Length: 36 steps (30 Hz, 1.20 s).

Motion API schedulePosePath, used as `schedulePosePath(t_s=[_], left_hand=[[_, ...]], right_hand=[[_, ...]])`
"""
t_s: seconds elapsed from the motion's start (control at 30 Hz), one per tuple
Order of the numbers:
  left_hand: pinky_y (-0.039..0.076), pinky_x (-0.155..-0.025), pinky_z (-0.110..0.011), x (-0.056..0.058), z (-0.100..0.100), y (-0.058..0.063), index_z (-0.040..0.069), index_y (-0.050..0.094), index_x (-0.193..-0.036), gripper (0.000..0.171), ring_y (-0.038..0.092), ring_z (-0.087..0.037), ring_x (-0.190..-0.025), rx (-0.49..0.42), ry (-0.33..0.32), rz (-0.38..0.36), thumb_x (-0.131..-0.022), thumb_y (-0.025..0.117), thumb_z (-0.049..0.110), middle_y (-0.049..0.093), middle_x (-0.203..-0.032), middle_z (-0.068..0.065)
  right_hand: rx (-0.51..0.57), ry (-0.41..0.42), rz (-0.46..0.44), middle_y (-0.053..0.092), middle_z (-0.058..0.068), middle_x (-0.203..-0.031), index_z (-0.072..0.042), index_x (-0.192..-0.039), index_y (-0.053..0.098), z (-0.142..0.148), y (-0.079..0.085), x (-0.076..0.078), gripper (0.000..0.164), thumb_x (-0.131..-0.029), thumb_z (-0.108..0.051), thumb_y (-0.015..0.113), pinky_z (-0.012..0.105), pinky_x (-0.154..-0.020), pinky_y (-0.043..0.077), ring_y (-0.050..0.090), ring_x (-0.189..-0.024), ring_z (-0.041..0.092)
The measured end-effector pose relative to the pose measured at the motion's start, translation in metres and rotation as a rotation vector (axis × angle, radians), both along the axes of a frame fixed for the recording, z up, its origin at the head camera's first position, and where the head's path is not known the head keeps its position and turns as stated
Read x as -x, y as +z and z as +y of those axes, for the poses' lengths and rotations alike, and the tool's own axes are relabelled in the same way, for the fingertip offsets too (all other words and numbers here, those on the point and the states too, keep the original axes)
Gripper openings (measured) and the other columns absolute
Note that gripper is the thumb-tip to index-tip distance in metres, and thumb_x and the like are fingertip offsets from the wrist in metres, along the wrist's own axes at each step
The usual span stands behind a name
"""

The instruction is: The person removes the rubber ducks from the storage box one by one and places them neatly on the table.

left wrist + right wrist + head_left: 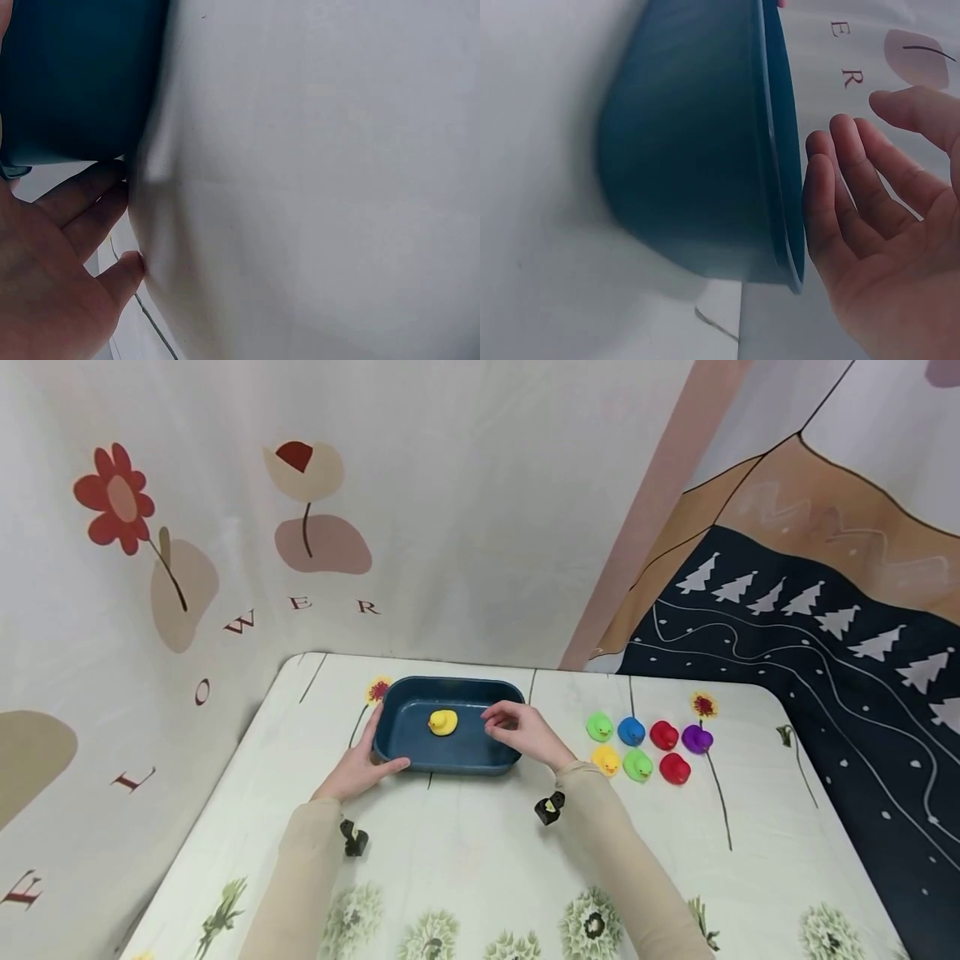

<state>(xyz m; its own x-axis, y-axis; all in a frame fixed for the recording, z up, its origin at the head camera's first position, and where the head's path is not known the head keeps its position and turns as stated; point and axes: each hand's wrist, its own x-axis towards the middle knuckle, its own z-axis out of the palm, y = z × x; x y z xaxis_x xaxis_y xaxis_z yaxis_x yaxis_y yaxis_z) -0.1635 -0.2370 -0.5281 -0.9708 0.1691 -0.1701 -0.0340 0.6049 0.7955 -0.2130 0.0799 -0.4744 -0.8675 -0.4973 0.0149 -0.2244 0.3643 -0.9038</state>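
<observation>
A dark blue rectangular dish (420, 768) lies on the table with one yellow rubber duck (443, 722) inside, left of its middle. My left hand (358, 770) rests against the dish's left end, thumb along the front side and fingers along the left wall. In the left wrist view those fingers (94, 217) reach beside the dish's wall (82, 82). Over the dish's right end is my right hand (525, 733), its fingers loosely bent with nothing between them. The right wrist view shows the fingers (862, 157) and thumb apart, beside the dish's rim (780, 172).
Right of the dish, several rubber ducks stand in two loose rows: green (599, 727), blue (632, 732), red (663, 735) and purple (697, 739) behind, yellow (606, 760), green (638, 765) and red (674, 768) in front. A printed curtain (465, 527) hangs behind the table.
</observation>
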Motion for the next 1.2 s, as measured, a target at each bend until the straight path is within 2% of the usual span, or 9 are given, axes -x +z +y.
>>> schedulePosePath(t_s=[0.13, 0.33, 0.43, 0.77, 1.2], left_hand=[[0.025, -0.102, -0.069, 0.0, 0.0, 0.0, 0.038, -0.01, -0.153, 0.109, 0.023, -0.053, -0.135, -0.004, 0.002, 0.0, -0.084, 0.073, 0.045, 0.006, -0.16, -0.016], [0.026, -0.101, -0.069, -0.001, 0.0, 0.0, 0.033, -0.011, -0.154, 0.108, 0.023, -0.053, -0.135, -0.001, 0.001, 0.0, -0.086, 0.073, 0.042, 0.006, -0.159, -0.019], [0.026, -0.102, -0.069, -0.001, 0.0, 0.0, 0.035, -0.01, -0.154, 0.108, 0.023, -0.052, -0.136, -0.004, 0.009, -0.008, -0.085, 0.073, 0.042, 0.007, -0.159, -0.019], [0.025, -0.102, -0.068, 0.001, 0.001, 0.001, 0.033, -0.012, -0.154, 0.107, 0.024, -0.052, -0.135, 0.014, 0.005, -0.011, -0.087, 0.071, 0.043, 0.009, -0.158, -0.022], [0.026, -0.101, -0.069, 0.001, 0.0, 0.001, 0.037, -0.013, -0.153, 0.107, 0.026, -0.053, -0.134, 0.02, 0.002, -0.024, -0.086, 0.07, 0.047, 0.01, -0.158, -0.023]], right_hand=[[-0.01, 0.01, 0.002, 0.065, 0.005, -0.1, 0.002, -0.113, 0.065, -0.008, -0.004, 0.003, 0.022, -0.092, -0.005, 0.063, 0.03, -0.08, 0.05, 0.06, -0.09, 0.018], [-0.015, 0.013, 0.001, 0.066, 0.006, -0.099, 0.004, -0.113, 0.064, -0.021, -0.007, 0.005, 0.023, -0.092, -0.005, 0.063, 0.03, -0.08, 0.05, 0.06, -0.089, 0.018], [-0.012, 0.001, -0.003, 0.066, 0.006, -0.099, 0.004, -0.113, 0.064, -0.03, -0.009, 0.006, 0.023, -0.093, -0.004, 0.062, 0.029, -0.08, 0.051, 0.06, -0.089, 0.019], [-0.029, -0.058, -0.043, 0.065, 0.008, -0.103, 0.002, -0.111, 0.065, -0.066, -0.016, 0.008, 0.02, -0.093, -0.005, 0.063, 0.025, -0.077, 0.051, 0.06, -0.088, 0.018], [0.01, -0.196, -0.07, 0.061, 0.011, -0.111, -0.001, -0.114, 0.064, -0.093, -0.027, 0.003, 0.025, -0.09, -0.004, 0.067, 0.026, -0.079, 0.053, 0.062, -0.095, 0.021]])
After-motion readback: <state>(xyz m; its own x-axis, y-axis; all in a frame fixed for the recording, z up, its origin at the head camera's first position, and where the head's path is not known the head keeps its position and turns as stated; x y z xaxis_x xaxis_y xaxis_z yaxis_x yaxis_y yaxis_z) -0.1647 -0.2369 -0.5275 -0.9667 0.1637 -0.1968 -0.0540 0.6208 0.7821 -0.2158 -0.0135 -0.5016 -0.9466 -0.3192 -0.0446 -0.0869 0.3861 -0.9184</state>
